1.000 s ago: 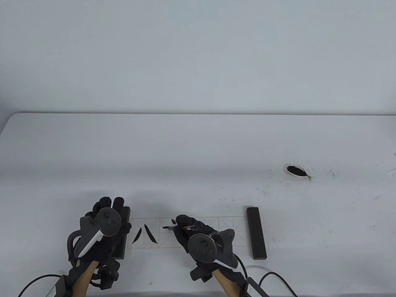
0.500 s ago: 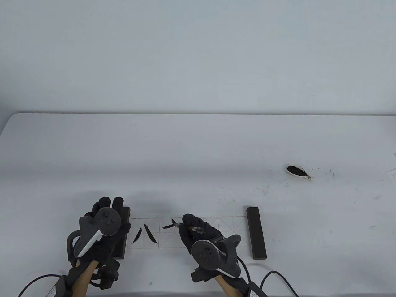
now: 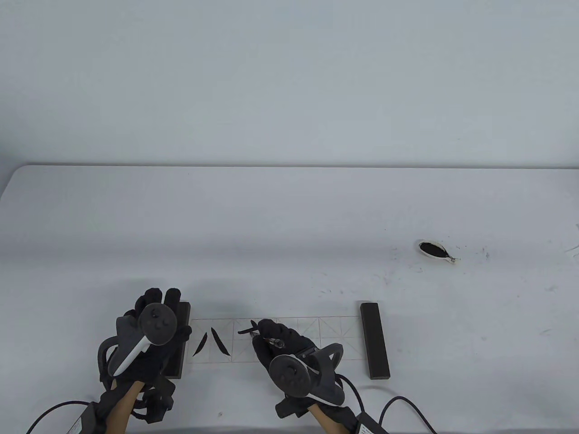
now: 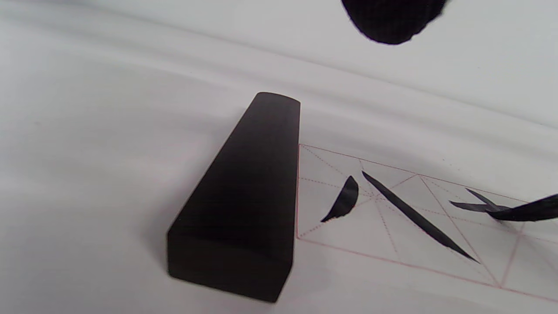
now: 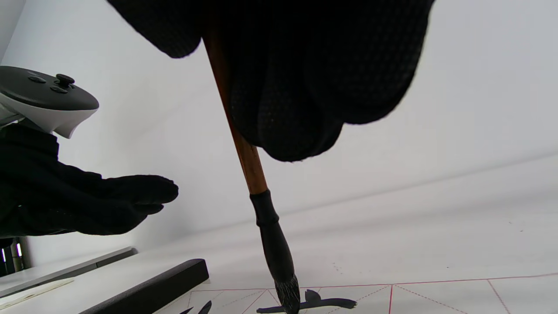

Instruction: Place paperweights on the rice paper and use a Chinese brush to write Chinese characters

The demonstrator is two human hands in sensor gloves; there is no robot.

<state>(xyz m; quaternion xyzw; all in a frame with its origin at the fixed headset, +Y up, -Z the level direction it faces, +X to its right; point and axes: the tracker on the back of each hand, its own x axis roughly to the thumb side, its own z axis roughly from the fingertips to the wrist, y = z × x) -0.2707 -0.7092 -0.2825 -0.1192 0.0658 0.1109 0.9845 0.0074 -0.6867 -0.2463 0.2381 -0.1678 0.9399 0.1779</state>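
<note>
White bench [image 3: 289, 212] carries the paper [image 3: 312, 332], where the right grip [image 3: 276, 337] pinches the brush [image 5: 266, 226], tip on the ink below it, left grip [image 3: 156, 316] flat over a paperweight [image 4: 244, 196].

The table view is looking down from high in front, taking in the whole table [image 3: 289, 212] and the wall behind, with both hands small along the bottom edge. The left wrist view is sitting close above the tabletop, looking forward and down over the left paperweight [image 4: 244, 196] at frame centre and the left end of the rice paper [image 4: 418, 218] at lower right. The right wrist view is looking from very low, almost level with the table, close behind the brush [image 5: 257, 192], facing leftward. All three are sharing the paper's left end, its strokes and that paperweight.
</note>
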